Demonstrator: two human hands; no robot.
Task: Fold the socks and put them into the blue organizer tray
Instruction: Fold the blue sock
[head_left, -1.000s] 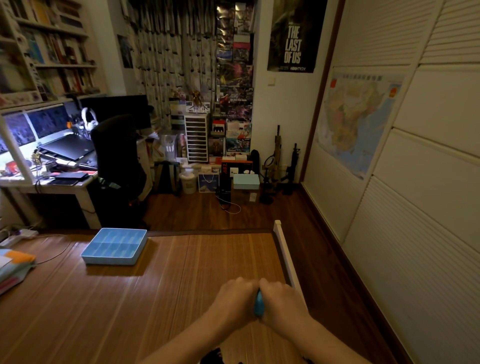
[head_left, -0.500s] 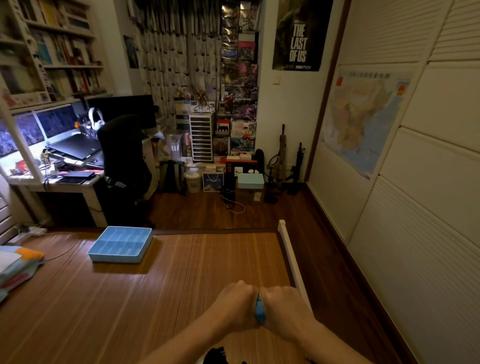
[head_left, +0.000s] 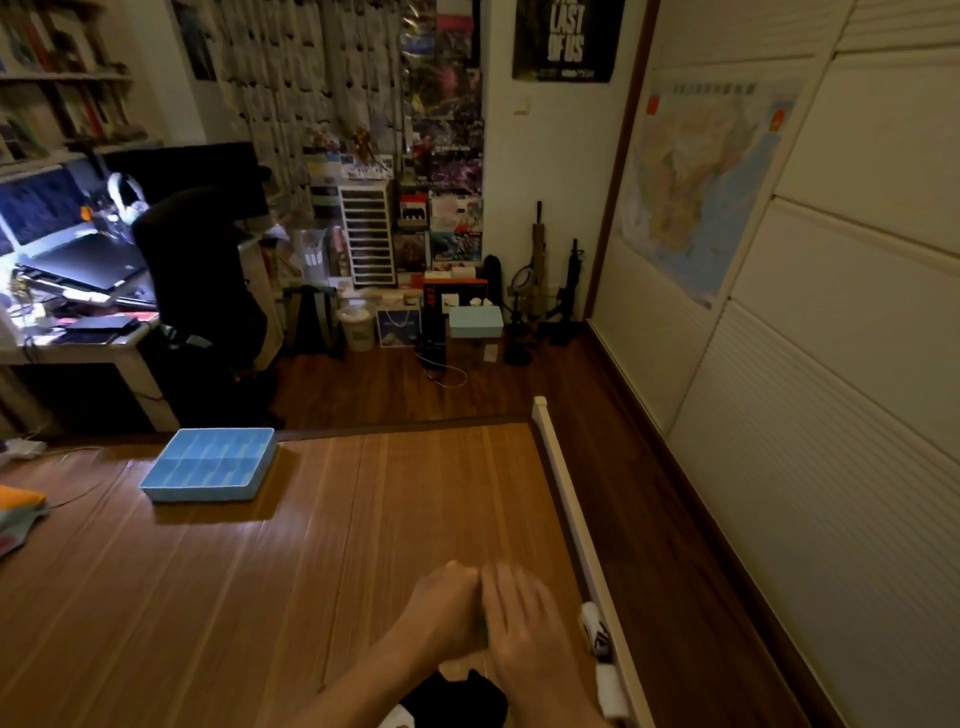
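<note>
My left hand (head_left: 441, 608) and my right hand (head_left: 524, 623) are pressed together low over the wooden mat, both closed around a blue sock (head_left: 486, 635). Only a thin sliver of that sock shows between them, and the hands are motion-blurred. A black sock (head_left: 460, 696) lies on the mat just below my wrists. By the mat's right rail are a white sock with black marks (head_left: 595, 629) and a second white sock (head_left: 610, 693). The blue organizer tray (head_left: 197, 493) sits at the far left of the mat with its compartments showing nothing inside, well away from both hands.
A white rail (head_left: 566, 499) borders the mat's right side, with dark floor and a wardrobe wall beyond. Folded cloth (head_left: 15, 512) lies at the left edge. A desk and black chair (head_left: 202, 280) stand behind the tray.
Both hands stay pressed together on the blue sock, and less of it shows now. The view has shifted, bringing the white socks by the right rail into sight.
</note>
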